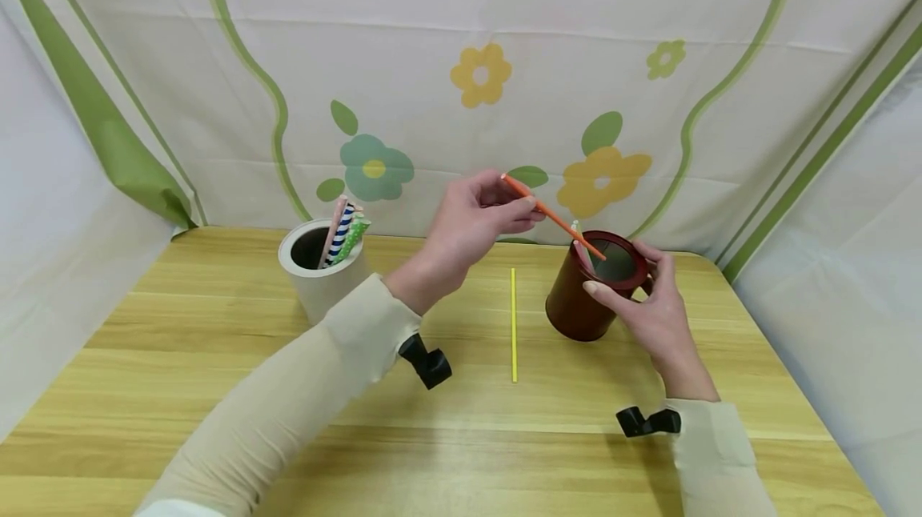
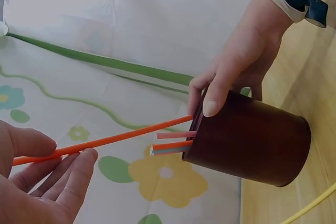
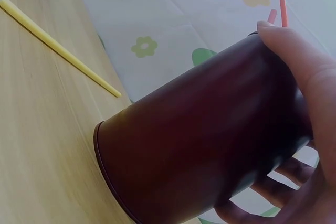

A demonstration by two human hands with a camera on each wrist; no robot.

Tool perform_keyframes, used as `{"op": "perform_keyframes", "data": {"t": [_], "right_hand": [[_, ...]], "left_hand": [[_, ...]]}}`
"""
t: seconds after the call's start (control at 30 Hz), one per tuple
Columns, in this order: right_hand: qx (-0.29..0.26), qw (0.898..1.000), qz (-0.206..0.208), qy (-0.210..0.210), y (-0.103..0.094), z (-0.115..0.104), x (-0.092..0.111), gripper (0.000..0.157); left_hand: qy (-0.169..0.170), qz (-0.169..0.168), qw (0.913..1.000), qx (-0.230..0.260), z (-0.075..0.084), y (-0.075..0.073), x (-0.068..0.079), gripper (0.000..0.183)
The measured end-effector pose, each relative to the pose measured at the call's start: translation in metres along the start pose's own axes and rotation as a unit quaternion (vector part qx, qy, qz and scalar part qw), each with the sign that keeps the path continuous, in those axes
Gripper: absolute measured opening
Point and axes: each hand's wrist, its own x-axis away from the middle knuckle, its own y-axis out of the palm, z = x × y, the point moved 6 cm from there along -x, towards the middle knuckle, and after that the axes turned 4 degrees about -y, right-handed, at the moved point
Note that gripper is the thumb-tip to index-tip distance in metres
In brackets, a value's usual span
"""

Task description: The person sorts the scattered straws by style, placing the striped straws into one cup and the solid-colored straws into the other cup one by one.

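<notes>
My left hand (image 1: 464, 221) pinches an orange straw (image 1: 551, 215) between thumb and fingers. The straw slants down to the right, and its lower end reaches the mouth of a dark red-brown mug (image 1: 576, 309). Near the rim, my right hand (image 1: 659, 313) grips this mug, thumb on the near side and fingers around the far side. Several straws stick out of the mug; among them are a pink straw (image 2: 176, 135) and another orange straw (image 2: 170, 146). A yellow straw (image 1: 514, 325) lies on the table between my hands, left of the mug.
On the left stands a white cup (image 1: 317, 285) holding patterned paper straws (image 1: 342, 233), partly behind my left forearm. The wooden table (image 1: 461, 461) backs onto a flowered cloth (image 1: 403, 69), and white cloth also hangs at both sides.
</notes>
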Motion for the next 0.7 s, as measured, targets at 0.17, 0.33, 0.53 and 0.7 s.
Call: {"op": "perform_keyframes", "data": {"t": [0.17,0.33,0.53,0.7], "right_hand": [[0.003,1.0,0.0,0.0,0.001,0.0,0.0,0.099],[0.002,1.0,0.003,-0.001,0.001,0.0,0.001,0.098],[0.002,1.0,0.007,-0.005,0.001,-0.001,0.0,0.099],[-0.002,1.0,0.01,-0.01,0.002,0.0,-0.001,0.098]], "left_hand": [[-0.024,-0.017,0.9989,-0.037,-0.006,0.004,-0.001,0.01],[-0.071,-0.053,0.9911,-0.1,-0.01,0.008,-0.004,0.008],[-0.094,-0.094,0.9802,-0.147,-0.012,0.013,-0.013,0.006],[-0.106,-0.121,0.9749,-0.154,-0.018,0.019,-0.021,0.006]]}}
